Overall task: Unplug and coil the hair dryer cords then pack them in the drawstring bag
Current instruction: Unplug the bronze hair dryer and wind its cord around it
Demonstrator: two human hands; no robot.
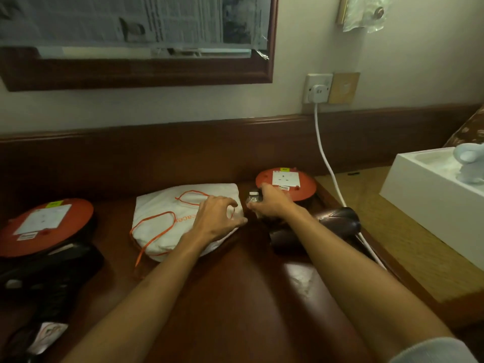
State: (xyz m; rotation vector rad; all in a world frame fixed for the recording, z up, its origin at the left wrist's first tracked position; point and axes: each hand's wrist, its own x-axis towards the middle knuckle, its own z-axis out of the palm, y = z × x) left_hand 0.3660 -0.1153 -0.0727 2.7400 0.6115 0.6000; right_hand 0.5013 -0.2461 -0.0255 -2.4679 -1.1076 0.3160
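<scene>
On the dark wooden surface (235, 297) a white drawstring bag (167, 221) with orange cords lies flat near the middle. The left hand (217, 216) rests on the bag's right edge, its fingers (230, 203) curled loosely and spread, pressing the cloth rather than closed on anything. The right hand (272, 205) reaches just past the bag, its fingers pinching a small plug (253, 197) beside the right orange socket disc (286, 183). A dark hair dryer (337, 221) lies under that forearm at the surface's right edge. A second orange socket disc (47, 224) sits far left, with another black hair dryer (49, 273) in front of it. A white cable (326, 155) hangs from the wall socket (317, 88)
</scene>
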